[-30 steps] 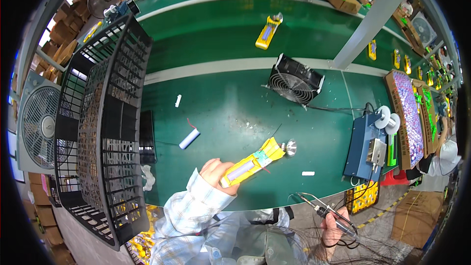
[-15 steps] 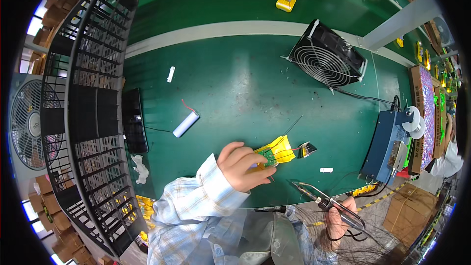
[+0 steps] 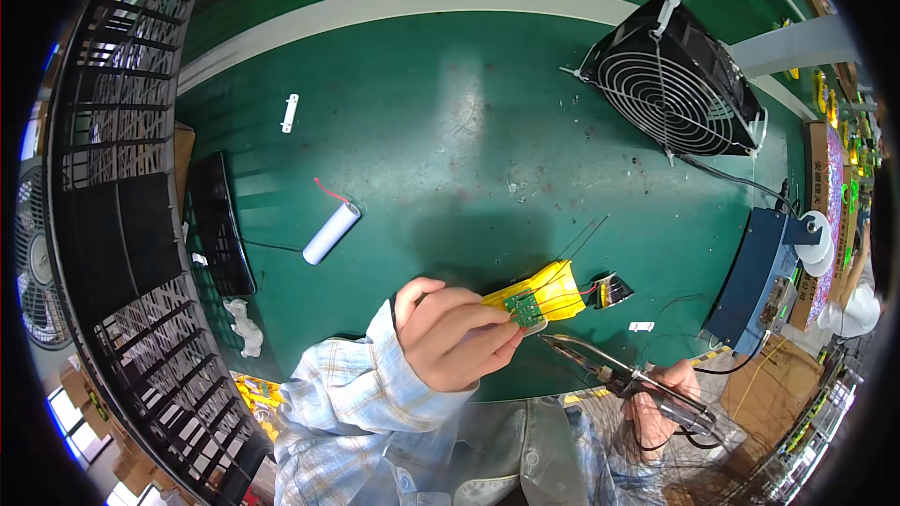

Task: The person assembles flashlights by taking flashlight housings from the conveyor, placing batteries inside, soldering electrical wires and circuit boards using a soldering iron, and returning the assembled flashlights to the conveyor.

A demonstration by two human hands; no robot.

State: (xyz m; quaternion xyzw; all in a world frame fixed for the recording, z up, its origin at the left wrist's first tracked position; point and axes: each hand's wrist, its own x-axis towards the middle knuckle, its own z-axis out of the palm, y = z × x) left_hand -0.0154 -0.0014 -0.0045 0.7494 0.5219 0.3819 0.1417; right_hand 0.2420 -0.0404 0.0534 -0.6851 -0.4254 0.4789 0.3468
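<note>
green circuit board (image 3: 525,310) pinched in the bent-fingered left hand (image 3: 452,335), soldering iron (image 3: 617,380) clasped in the right hand (image 3: 651,424)

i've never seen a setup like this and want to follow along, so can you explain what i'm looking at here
There is no machine arm: these are a person's bare hands. The view comes from the left one of two fisheye cameras worn on the head, looking down, so straight edges bend.

The left hand holds a green circuit board against a yellow plastic shell. The right hand holds a soldering iron, its tip close to the board.

On the green table lie a pale cylindrical battery cell with a red wire and two small white strips. A black fan stands at the far right; a blue box sits nearer.
</note>
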